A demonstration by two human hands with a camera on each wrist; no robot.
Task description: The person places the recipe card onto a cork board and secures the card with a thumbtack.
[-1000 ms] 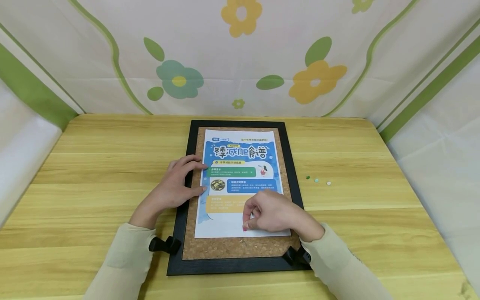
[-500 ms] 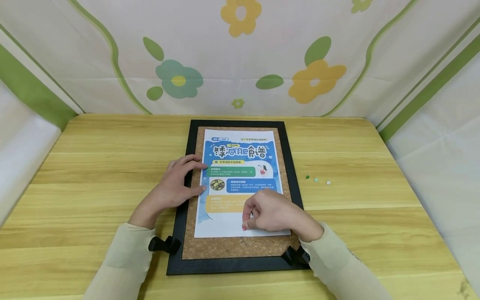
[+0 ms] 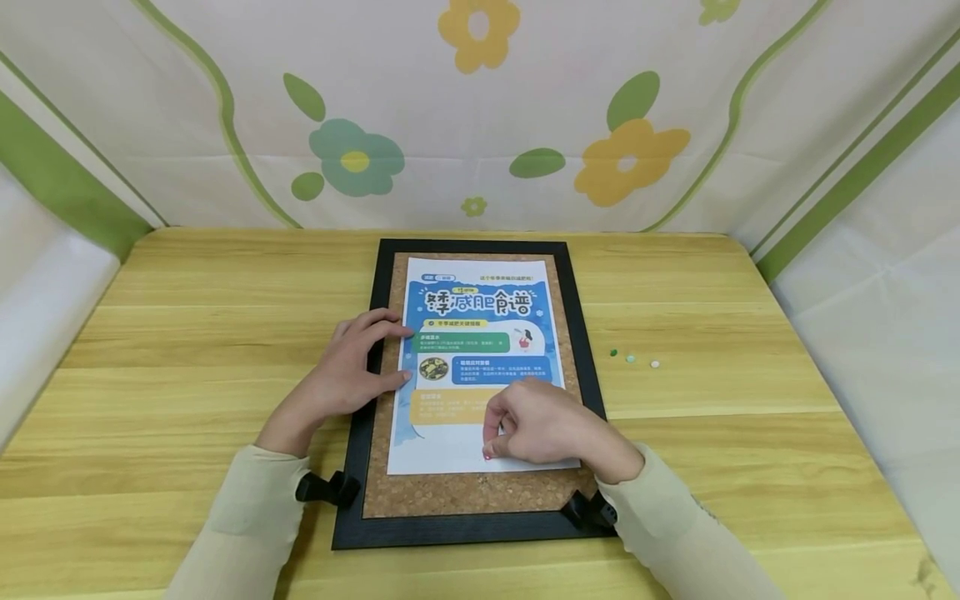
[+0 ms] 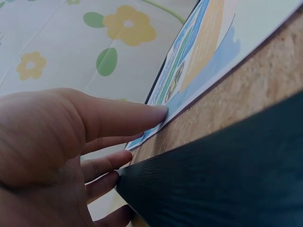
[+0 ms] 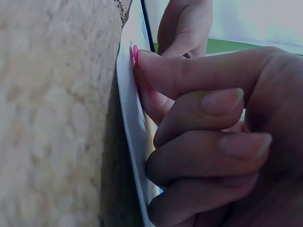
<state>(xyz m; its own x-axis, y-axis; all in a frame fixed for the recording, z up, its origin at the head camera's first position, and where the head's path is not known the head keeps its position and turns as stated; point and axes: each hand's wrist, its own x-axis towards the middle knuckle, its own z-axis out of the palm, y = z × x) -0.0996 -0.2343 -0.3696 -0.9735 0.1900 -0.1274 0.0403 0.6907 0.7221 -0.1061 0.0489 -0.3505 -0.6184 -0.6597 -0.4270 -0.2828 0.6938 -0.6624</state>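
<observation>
A printed poster (image 3: pixel 435 450) lies on a cork board (image 3: pixel 427 496) with a black frame (image 3: pixel 450 530). My left hand (image 3: pixel 348 367) rests at the poster's left side, thumb and index fingertips on the paper's edge. Its other fingers reach over the frame in the left wrist view. With thumb and index finger, my right hand (image 3: pixel 536 421) pinches a pink thumbtack (image 5: pixel 135 54) near the middle of the poster's bottom edge. The tack's short pin points at the paper in the right wrist view. The paper's bottom edge bows slightly off the cork there.
Right of the board, a green tack (image 3: pixel 613 352), a pale teal tack (image 3: pixel 630 359) and a white tack (image 3: pixel 655 364) lie on the wooden table (image 3: pixel 750 467). A flowered curtain (image 3: pixel 450 108) hangs behind the table.
</observation>
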